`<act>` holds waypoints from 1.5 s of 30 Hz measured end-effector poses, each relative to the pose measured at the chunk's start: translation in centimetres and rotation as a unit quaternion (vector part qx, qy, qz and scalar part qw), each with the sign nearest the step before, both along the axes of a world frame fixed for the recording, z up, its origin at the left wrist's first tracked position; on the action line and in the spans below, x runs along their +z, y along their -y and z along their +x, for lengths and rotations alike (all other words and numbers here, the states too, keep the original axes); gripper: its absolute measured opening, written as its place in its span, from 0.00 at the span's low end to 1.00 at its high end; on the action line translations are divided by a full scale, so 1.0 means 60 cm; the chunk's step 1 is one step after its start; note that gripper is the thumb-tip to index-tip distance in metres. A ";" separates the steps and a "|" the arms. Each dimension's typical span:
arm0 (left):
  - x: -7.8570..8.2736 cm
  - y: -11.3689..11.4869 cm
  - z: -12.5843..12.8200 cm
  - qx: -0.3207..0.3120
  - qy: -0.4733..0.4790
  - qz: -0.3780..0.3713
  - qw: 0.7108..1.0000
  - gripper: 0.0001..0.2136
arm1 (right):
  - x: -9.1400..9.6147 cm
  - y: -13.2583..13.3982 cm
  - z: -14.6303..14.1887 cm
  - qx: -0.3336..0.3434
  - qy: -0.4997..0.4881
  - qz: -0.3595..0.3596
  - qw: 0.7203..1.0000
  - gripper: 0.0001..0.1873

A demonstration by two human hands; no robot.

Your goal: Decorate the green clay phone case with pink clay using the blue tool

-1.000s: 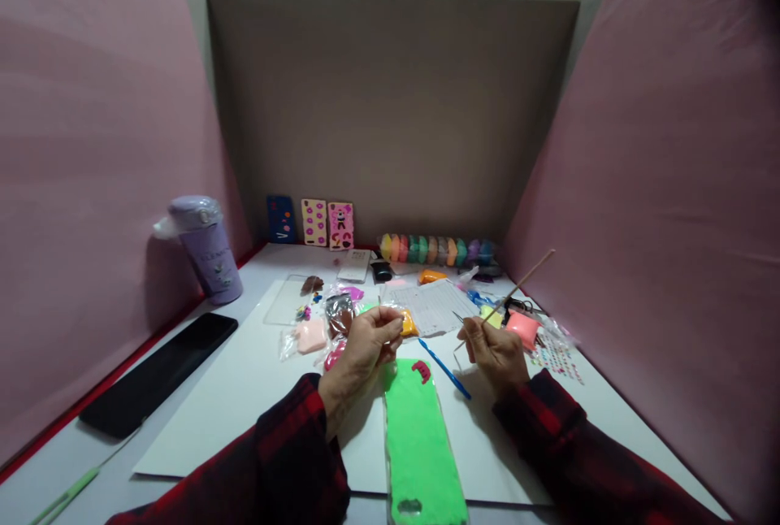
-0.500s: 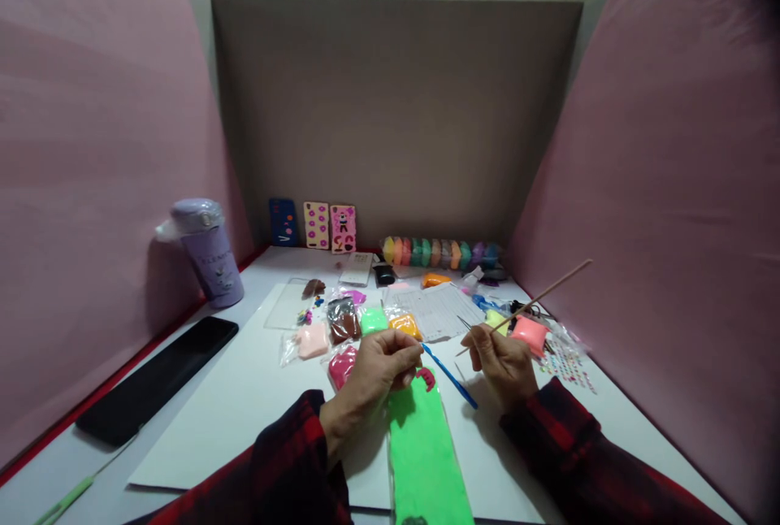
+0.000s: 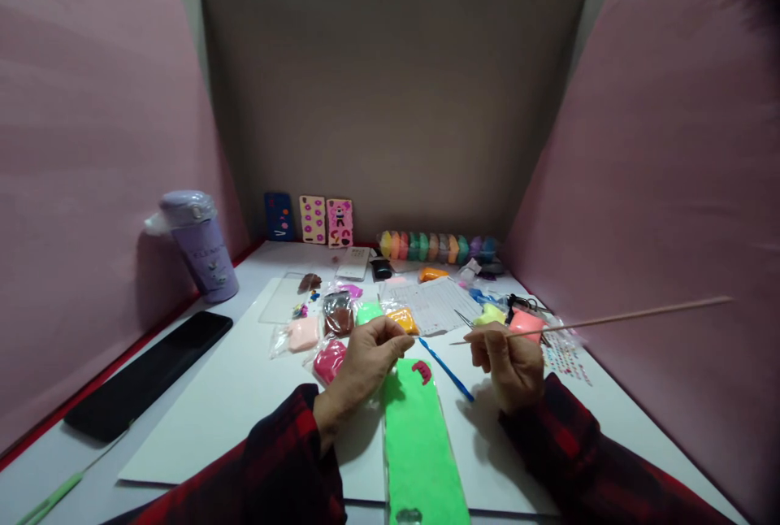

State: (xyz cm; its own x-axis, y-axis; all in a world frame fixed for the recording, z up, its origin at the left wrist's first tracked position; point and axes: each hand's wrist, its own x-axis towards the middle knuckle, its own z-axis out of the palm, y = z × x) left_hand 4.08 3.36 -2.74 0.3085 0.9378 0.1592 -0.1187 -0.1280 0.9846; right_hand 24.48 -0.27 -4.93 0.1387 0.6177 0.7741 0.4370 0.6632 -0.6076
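Observation:
My right hand (image 3: 509,358) is closed around a thin wooden skewer (image 3: 634,317); its pointed end faces left and its long end sticks out to the right. My left hand (image 3: 371,358) is pinched, thumb against forefinger; whatever it may hold is too small to make out. It hovers over the upper left corner of a bright green clay-covered panel (image 3: 420,444). A red clay piece (image 3: 422,372) with small marks lies on the panel's top edge. Between my hands a blue pen-like tool (image 3: 447,370) lies on the white board (image 3: 244,419).
Bagged clay, such as a dark pink pack (image 3: 330,361) and an orange pack (image 3: 400,319), lies beyond my hands. A black phone (image 3: 149,375) and a purple bottle (image 3: 201,253) are at left. Decorated phone cases (image 3: 313,220) lean at the back. Sticker gems (image 3: 566,362) lie right.
The skewer has swung from a steep slant to nearly level, its long end now farther right. My right hand has turned with it. My left hand stays pinched; the view has shifted slightly.

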 end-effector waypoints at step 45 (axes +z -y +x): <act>-0.010 0.023 0.007 -0.141 0.109 -0.168 0.970 0.20 | 0.020 0.054 -0.044 0.188 0.038 0.042 0.981 0.16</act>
